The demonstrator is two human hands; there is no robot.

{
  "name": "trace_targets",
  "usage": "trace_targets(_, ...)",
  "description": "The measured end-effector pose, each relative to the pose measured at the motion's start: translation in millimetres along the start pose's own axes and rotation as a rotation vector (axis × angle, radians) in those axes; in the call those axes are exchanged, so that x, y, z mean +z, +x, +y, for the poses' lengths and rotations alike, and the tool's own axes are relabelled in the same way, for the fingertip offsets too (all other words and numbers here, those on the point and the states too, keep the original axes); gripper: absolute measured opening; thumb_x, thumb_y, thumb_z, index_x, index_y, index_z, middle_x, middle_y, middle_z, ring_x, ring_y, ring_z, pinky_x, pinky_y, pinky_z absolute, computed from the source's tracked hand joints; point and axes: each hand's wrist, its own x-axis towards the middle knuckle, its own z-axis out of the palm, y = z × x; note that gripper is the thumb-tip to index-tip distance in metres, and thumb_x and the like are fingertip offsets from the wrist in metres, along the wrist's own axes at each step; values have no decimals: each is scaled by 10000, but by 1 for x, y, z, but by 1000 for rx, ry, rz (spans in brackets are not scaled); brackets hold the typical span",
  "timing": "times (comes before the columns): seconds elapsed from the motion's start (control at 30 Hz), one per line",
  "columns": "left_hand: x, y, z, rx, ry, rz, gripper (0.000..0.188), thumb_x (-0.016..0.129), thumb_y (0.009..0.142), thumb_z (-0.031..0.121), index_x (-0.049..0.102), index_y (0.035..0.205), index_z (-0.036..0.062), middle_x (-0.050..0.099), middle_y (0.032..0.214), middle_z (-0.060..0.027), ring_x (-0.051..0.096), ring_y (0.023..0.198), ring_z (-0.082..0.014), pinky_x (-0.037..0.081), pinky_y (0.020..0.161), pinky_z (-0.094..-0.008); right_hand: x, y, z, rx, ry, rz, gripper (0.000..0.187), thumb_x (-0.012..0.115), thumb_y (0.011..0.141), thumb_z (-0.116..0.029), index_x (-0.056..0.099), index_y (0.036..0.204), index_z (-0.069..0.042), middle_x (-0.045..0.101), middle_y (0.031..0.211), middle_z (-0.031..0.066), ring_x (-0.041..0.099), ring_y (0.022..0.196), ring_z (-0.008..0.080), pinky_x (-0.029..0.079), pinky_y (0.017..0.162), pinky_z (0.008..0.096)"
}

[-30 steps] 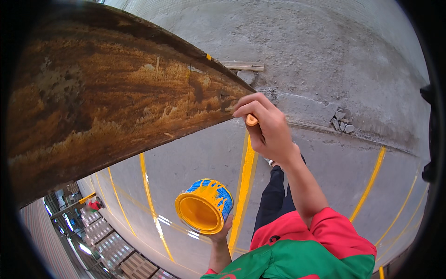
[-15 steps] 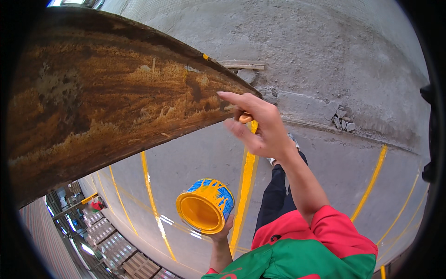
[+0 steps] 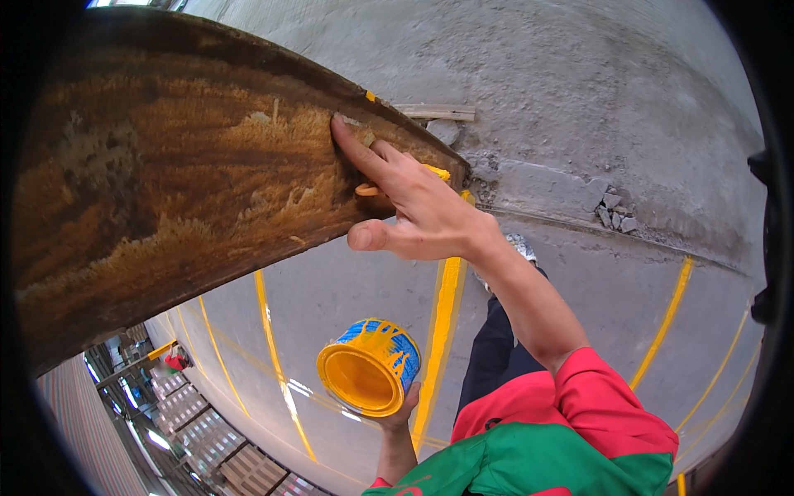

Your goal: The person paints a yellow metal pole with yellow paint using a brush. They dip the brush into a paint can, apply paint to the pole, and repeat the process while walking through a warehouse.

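My left hand (image 3: 404, 407) grips a blue paint can (image 3: 407, 351) from its side. Yellow paint coats its rim and inside and has run down the outside, and the can tilts with its mouth toward me. In my right hand (image 3: 422, 202) is a paintbrush, mostly hidden by the fingers. Only its wooden handle end (image 3: 368, 190) and a yellow-painted tip (image 3: 437, 172) stick out. The index finger stretches out, its tip at the face of a rusty brown steel beam (image 3: 207, 157), near a thin vertical line. My thumb points left, apart from the other fingers.
The beam fills the upper left, with a small yellow mark (image 3: 370, 97) on its top edge. Beyond it lie a wooden strip (image 3: 434, 112) and broken concrete pieces (image 3: 614, 213) by a rough grey wall. Yellow lines (image 3: 265, 314) cross the floor; stacked pallets (image 3: 207, 434) stand lower left.
My right hand has moved left and up onto the beam's face, with the index fingertip now at the thin line. The paint can in my left hand has hardly shifted.
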Motion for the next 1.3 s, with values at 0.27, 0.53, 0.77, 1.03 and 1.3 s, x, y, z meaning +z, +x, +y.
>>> trace_targets(0.27,10,4,11,2,-65,-5,1178,918,684,224,194,1598,58,405,1547,-156,491,1380,-336,438,1148,-505,-18,-9,2,-28,40,-33,1133,556,811,-853,325,1606,-79,457,936,200,489,855,356,415,822,435)
trace_targets(0.53,5,-4,10,17,-3,-13,1170,916,676,171,200,1593,50,407,1545,-158,498,1371,-333,443,1144,-499,0,-1,9,-61,-46,-62,1251,406,781,-965,261,1618,-47,409,928,164,429,834,313,389,779,429)
trace_targets(0.77,3,-7,12,36,28,-22,1165,915,668,126,205,1588,42,408,1544,-161,505,1363,-331,447,1141,-494,5,-3,12,-31,-40,-22,1187,397,809,-941,281,1620,-82,404,922,168,424,820,322,391,793,441)
trace_targets(1.03,1,-7,9,69,64,-39,1160,913,660,73,211,1582,33,410,1542,-164,512,1354,-329,452,1138,-487,3,-2,17,-99,-79,72,1188,539,740,-923,357,1607,-132,410,915,140,430,827,306,408,789,452)
trace_targets(1.3,-11,-4,7,195,214,-74,1156,911,652,21,216,1576,24,411,1540,-167,519,1346,-326,456,1134,-481,-77,-56,5,161,625,-137,803,862,799,-353,544,1506,-141,439,738,-39,451,671,124,431,664,290)
